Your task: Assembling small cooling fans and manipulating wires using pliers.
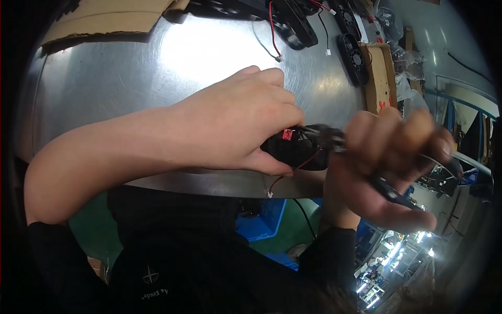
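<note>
My left hand (250,116) is closed around the left side of a black plastic housing (300,153) at the table's near edge. The housing looks like the fan units farther back. A small red part (287,135) shows on it, beside the thumb and fingers. From it a thin red wire hangs over the edge, ending in a white connector (270,194). My right hand (384,157), blurred, grips pliers with dark handles (389,191). Their metal jaws (325,138) are over the housing's right side; whether they pinch anything I cannot make out.
The metal table (120,83) reflects a bright glare. Brown cardboard (104,21) lies at the far left. Several black fan units (354,60) with wires are at the back, near a cardboard box (377,78) holding small red parts. Below the table stands a blue crate (266,222).
</note>
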`<state>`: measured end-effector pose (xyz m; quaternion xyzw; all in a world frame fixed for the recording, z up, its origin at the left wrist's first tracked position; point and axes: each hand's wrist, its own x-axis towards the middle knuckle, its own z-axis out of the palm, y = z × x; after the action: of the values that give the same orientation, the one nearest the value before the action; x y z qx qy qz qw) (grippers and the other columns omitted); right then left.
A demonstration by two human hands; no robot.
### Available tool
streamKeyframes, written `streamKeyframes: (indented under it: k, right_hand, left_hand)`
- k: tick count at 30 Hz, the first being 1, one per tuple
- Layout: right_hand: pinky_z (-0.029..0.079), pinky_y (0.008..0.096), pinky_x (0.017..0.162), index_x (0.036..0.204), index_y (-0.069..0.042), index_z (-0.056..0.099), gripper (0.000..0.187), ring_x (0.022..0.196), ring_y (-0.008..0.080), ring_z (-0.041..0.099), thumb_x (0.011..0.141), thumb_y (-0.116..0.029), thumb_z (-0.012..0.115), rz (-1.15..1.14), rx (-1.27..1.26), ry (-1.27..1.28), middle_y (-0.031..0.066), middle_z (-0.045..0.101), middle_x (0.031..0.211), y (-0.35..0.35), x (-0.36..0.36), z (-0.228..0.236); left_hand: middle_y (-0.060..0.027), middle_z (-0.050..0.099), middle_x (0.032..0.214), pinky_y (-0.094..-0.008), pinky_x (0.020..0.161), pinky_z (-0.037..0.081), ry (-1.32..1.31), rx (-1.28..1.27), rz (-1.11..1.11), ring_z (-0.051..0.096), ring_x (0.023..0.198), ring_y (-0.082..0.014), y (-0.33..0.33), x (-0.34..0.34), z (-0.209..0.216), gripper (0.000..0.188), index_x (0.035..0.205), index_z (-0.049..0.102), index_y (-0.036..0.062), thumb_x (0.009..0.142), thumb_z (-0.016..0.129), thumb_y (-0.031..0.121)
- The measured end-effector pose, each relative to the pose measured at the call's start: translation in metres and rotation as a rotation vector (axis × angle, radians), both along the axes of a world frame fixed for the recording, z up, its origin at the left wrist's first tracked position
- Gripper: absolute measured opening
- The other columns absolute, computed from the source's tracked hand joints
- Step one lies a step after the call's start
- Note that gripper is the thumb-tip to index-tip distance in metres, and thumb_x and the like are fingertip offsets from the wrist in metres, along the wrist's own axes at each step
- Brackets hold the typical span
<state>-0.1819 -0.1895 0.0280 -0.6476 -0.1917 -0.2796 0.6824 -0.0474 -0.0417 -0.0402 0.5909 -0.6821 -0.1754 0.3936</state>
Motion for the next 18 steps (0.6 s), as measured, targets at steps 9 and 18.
streamKeyframes:
  k: [9,18]
  right_hand:
    - [0.039,0.0278,0.056,0.137,-0.015,0.053,0.081,0.063,0.0129,0.045,0.087,-0.076,0.070,0.089,-0.026,0.048,0.0030,0.048,0.092,0.000,0.004,-0.014]
    - [0.039,0.0280,0.054,0.119,-0.014,0.049,0.080,0.060,0.0133,0.045,0.082,-0.082,0.070,-0.031,-0.029,0.136,0.0043,0.049,0.088,0.014,0.002,-0.015]
  left_hand:
    - [-0.0080,0.069,0.087,-0.0419,0.095,0.048,0.059,-0.017,0.012,0.061,0.098,-0.0290,-0.002,0.001,-0.001,0.042,0.091,0.072,0.0055,0.080,0.084,0.044]
    - [-0.0034,0.063,0.094,-0.0406,0.090,0.043,0.056,0.007,-0.046,0.054,0.096,-0.0266,-0.004,0.003,0.002,0.038,0.098,0.067,0.0117,0.077,0.089,0.036]
